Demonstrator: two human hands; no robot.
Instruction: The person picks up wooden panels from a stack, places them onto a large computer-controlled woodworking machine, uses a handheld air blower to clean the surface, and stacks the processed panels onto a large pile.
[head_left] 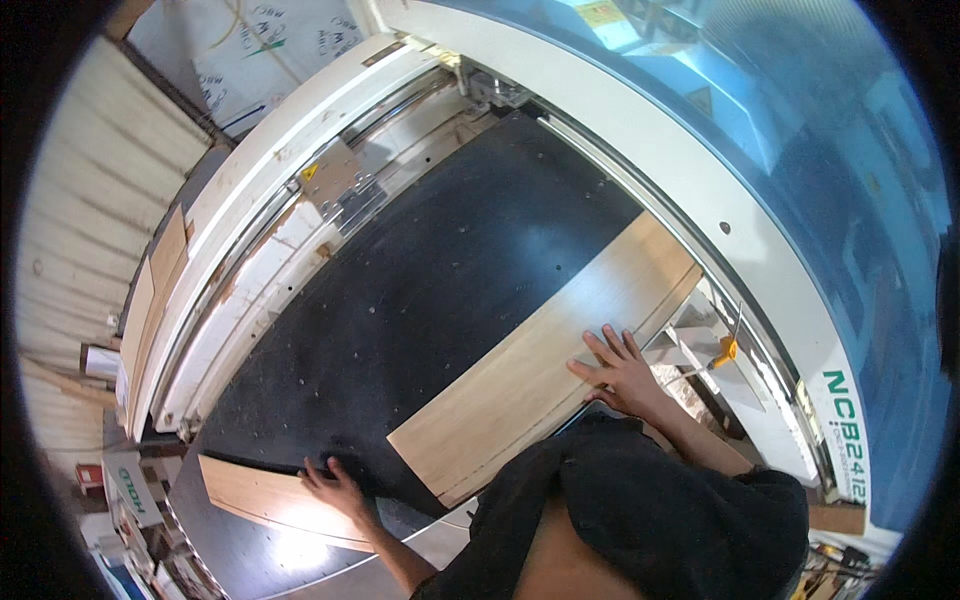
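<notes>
Under the right hand (622, 382), a board (530, 375) slants lengthwise up-right.

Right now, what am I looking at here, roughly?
A person is handling two pale wood-coloured boards, one with each hand, at a machine with a black bed. The right hand lies spread on the larger board, near its close edge. The left hand is at the smaller board, toward the lower left. The larger board lies flat on the bed, and the two boards are apart.
</notes>
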